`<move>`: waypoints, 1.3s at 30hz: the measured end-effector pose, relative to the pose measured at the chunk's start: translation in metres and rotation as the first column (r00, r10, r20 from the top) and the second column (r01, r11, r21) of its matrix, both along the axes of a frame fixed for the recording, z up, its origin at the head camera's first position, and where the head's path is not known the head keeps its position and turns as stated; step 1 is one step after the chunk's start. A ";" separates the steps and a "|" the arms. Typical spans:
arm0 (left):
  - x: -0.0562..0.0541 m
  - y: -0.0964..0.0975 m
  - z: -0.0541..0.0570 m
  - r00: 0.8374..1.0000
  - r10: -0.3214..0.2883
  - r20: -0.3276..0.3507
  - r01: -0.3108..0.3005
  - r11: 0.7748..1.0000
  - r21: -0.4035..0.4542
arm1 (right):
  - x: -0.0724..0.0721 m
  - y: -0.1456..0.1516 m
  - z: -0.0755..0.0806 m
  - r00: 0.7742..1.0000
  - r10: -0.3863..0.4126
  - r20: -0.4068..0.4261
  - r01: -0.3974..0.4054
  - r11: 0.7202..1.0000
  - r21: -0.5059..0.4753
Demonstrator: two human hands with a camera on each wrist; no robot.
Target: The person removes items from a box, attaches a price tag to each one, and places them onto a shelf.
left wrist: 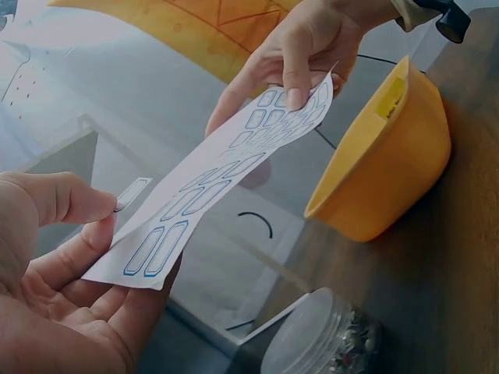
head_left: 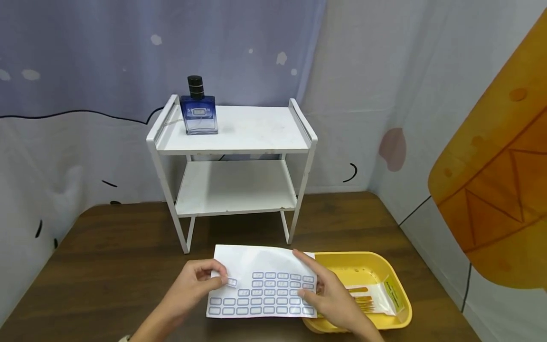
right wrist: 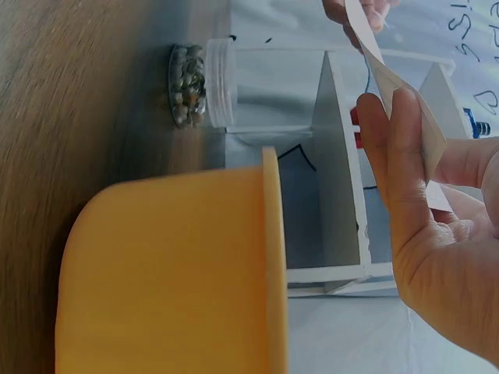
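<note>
My left hand (head_left: 194,284) pinches a small blue-bordered label sticker (left wrist: 136,192) between thumb and index finger, over the left side of a white sticker sheet (head_left: 243,259). In the left wrist view, the other left fingers lie behind the sheet's near end. With thumb in front and fingers behind, my right hand (head_left: 331,299) grips the sheet's right edge. Rows of similar labels cover its lower part; the upper left is bare backing. The sheet is held up off the table, bending slightly. Print on the labels is too small to read.
A yellow tray (head_left: 403,308) holding thin yellow sticks and a packet sits at right, partly behind my right hand. Behind stands a white two-tier shelf (head_left: 256,128) bearing a blue perfume bottle (head_left: 200,116). A clear lidded jar (right wrist: 220,82) of small pieces shows in both wrist views.
</note>
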State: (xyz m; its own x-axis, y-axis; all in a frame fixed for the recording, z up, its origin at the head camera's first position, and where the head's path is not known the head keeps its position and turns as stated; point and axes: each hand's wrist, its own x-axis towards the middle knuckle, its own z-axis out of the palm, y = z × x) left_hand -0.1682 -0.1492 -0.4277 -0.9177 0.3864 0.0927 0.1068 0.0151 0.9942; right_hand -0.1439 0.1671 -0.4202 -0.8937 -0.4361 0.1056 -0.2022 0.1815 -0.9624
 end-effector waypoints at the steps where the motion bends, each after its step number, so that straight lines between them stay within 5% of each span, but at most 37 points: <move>1: 0.000 -0.001 0.000 1.000 0.015 0.000 -0.015 1.000 -0.004 | 0.000 -0.002 0.000 1.000 0.001 0.002 -0.001 1.000 -0.001; 11: 0.004 -0.023 -0.006 0.998 0.055 -0.008 -0.055 0.998 -0.009 | -0.001 -0.022 -0.004 1.000 0.031 -0.005 -0.031 0.999 -0.020; 17: 0.008 -0.037 -0.007 0.998 0.059 -0.001 -0.059 0.998 0.007 | -0.002 -0.035 -0.008 0.996 0.079 0.043 -0.074 0.990 -0.123; 25: 0.008 -0.072 -0.012 0.993 0.020 0.120 -0.023 1.000 0.021 | -0.002 -0.054 -0.010 0.995 0.084 0.056 -0.078 0.992 -0.100; 30: 0.007 -0.100 -0.022 0.970 -0.007 0.243 -0.001 0.999 0.033 | -0.004 -0.068 -0.018 0.989 0.121 0.086 -0.110 0.985 -0.131; 39: 0.005 -0.129 -0.042 0.943 -0.067 0.326 0.052 0.997 0.054 | -0.008 -0.094 -0.035 0.989 0.105 0.106 -0.092 0.989 -0.118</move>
